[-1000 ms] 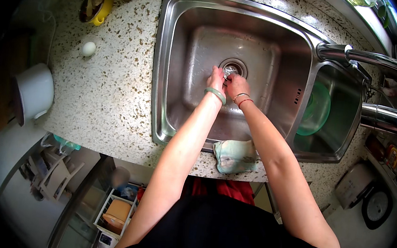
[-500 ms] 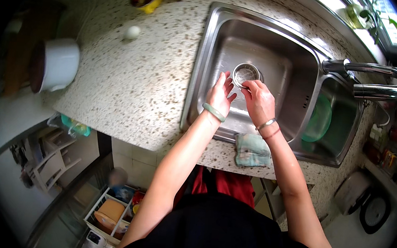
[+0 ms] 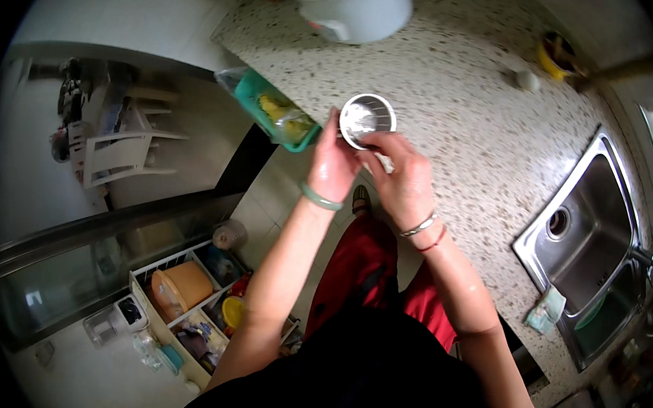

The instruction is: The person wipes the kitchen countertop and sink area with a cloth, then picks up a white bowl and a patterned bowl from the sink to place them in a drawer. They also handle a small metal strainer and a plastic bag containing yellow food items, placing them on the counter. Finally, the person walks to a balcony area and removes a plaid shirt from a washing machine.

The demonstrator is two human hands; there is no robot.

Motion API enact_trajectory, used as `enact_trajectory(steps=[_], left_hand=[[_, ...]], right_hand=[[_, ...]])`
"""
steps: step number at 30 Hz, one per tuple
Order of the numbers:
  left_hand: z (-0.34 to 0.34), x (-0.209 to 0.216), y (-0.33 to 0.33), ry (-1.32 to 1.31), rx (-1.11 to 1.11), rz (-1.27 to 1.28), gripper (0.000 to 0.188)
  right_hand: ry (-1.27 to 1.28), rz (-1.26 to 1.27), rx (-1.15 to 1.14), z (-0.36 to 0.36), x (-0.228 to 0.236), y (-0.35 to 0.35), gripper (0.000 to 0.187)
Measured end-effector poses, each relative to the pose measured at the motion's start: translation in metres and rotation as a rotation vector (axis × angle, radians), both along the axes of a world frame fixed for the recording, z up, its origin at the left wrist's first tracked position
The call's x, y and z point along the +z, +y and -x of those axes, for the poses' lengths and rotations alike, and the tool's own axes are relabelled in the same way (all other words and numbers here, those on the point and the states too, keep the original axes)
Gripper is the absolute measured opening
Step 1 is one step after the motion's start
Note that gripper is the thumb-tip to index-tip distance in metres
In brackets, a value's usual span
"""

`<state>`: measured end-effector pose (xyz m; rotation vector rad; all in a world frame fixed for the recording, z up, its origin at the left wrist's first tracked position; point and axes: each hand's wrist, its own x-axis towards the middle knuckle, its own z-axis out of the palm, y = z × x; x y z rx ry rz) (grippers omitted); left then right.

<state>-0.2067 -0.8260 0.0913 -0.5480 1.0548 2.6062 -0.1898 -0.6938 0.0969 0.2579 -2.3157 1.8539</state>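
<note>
A round metal sink strainer basket (image 3: 366, 120) is held up near the counter's left front corner, its open top facing me. My right hand (image 3: 405, 176) pinches its near rim between thumb and fingers. Close against the strainer's left side is my left hand (image 3: 332, 166), cupped, with one finger stretched upward. The strainer hides the rest of those fingers. Just left of the hands, a green bin (image 3: 298, 144) with a clear plastic bag and yellowish scraps sits at the counter edge.
The steel sink (image 3: 586, 207) with its uncovered drain lies to the right, a folded cloth (image 3: 546, 310) at its front edge. A white pot (image 3: 359, 12) with a dark lid stands at the back. A white egg-like object (image 3: 527, 80) and a yellow container (image 3: 554, 57) sit on the counter.
My body has turned left, away from the sink. Both hands have moved from over the drain to the counter's left corner, and the right hand has brought the strainer along.
</note>
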Motion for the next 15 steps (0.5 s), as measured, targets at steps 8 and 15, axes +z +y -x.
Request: enact_trajectory(steps=[8, 15], left_hand=[[0.047, -0.054, -0.226, -0.261, 0.126, 0.192, 0.046], [0.080, -0.087, -0.283, -0.321, 0.056, 0.155, 0.042]], right_hand=[[0.021, -0.069, 0.064, 0.054, -0.023, -0.189, 0.025], [-0.060, -0.522, 0.238, 0.087, -0.056, -0.238, 0.028]])
